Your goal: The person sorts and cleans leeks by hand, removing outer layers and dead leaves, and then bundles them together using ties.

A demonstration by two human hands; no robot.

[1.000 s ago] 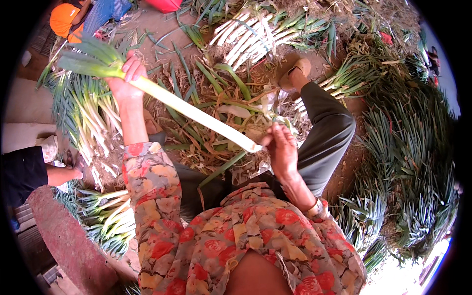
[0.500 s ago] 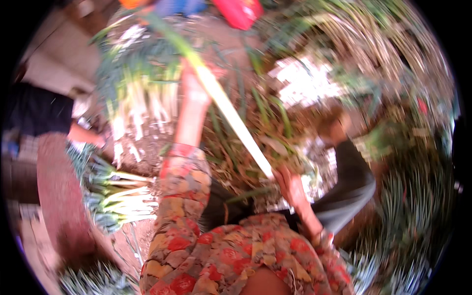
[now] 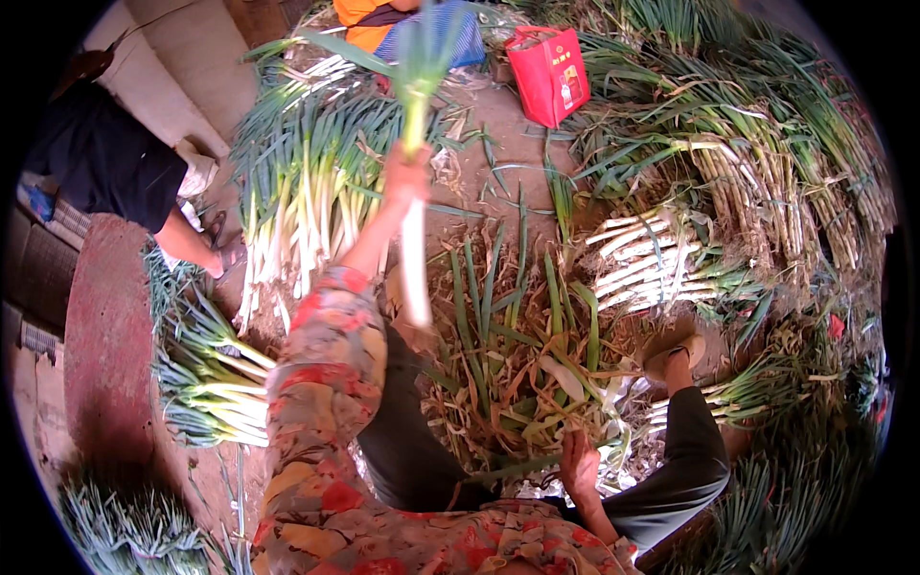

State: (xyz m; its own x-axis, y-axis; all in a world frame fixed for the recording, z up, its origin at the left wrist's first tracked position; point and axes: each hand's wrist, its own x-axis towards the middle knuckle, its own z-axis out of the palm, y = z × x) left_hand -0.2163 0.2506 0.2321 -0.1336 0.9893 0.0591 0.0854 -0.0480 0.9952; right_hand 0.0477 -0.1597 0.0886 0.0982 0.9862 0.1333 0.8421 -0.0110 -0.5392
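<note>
One leek is in the left hand, fingers closed around its middle, near the laid-out leeks. Right hand curled by the trimmings; contents cannot be told. Judged risk: single-point grip could let it pivot and slip.

Leek now apart from right hand

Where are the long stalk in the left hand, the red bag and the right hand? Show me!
Long stalk [image 3: 413, 257]: head view, on its white part below the hand.
Red bag [image 3: 548, 80]: head view, on the middle of its body.
Right hand [image 3: 579, 465]: head view, on the middle of the hand.
</note>
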